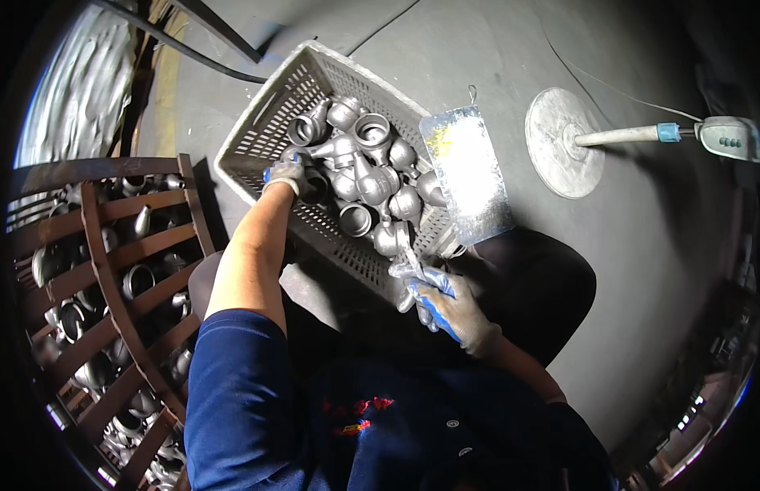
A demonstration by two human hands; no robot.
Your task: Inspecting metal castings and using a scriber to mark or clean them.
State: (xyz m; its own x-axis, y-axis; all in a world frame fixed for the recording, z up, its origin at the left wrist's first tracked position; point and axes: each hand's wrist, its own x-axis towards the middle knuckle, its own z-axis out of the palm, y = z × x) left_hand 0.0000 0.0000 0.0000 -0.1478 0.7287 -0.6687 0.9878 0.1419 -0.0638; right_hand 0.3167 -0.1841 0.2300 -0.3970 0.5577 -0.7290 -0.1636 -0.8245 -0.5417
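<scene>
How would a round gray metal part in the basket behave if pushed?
A metal part would likely roll unevenly: bulbous body, narrow neck. Visible open ends suggest hollowness, so perhaps lighter than solid. Crowded neighbours probably limit rolling.

Satin metal, matt plastic

Your metal castings (374,186) look smooth, with a satin sheen. The basket (269,105) is matt, scuffed plastic. The sheet (472,182) looks like glossy, mottled metal. Your left glove (287,174) and right glove (457,308) look like matt knit cloth with smoother blue coating. You wear a matt cloth shirt (239,393), and the rack (98,241) looks like rough, rusty metal
</scene>
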